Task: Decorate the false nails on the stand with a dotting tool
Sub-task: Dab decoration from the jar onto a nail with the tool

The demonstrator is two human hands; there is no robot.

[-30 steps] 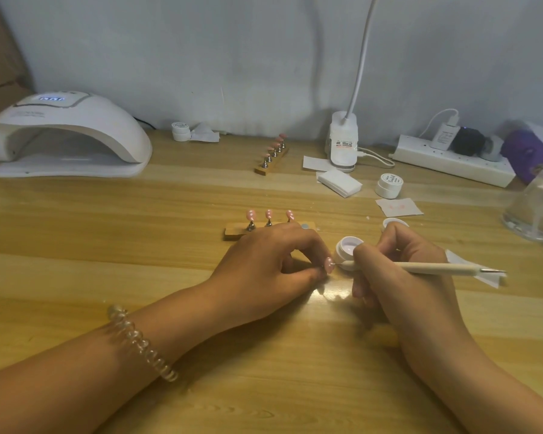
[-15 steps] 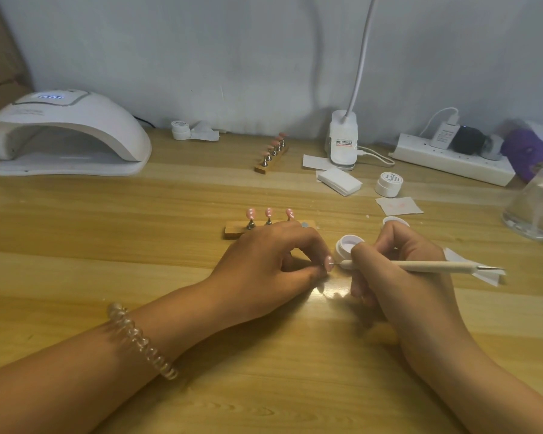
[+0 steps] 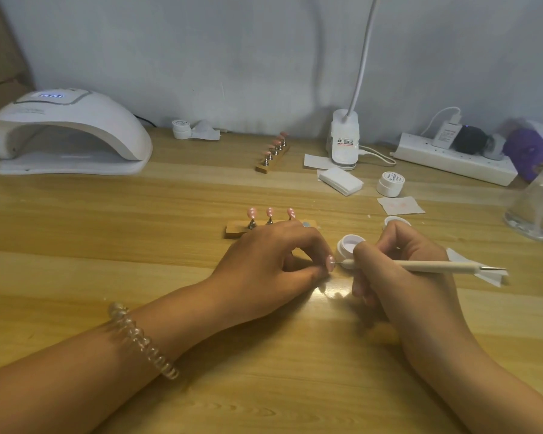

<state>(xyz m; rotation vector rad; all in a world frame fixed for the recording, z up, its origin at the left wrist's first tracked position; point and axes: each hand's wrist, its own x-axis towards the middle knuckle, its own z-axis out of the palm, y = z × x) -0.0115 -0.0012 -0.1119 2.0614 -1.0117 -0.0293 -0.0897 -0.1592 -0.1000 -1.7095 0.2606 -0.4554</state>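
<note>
Far left: white nail lamp, blue display lit, digits too blurred to read. Mid-table: wooden stand bearing three glossy pink false nails upright on metal pegs. Just in front, left hand, fingers curled, pinching another pink nail between thumb and fingertip. Behind, desk-lamp base with red-and-black label, illegible. Open white jar just beside the pinched nail. Further back, closed jar, lid script unreadable. Right hand gripping pale dotting tool, metal tip at the held nail.
</note>
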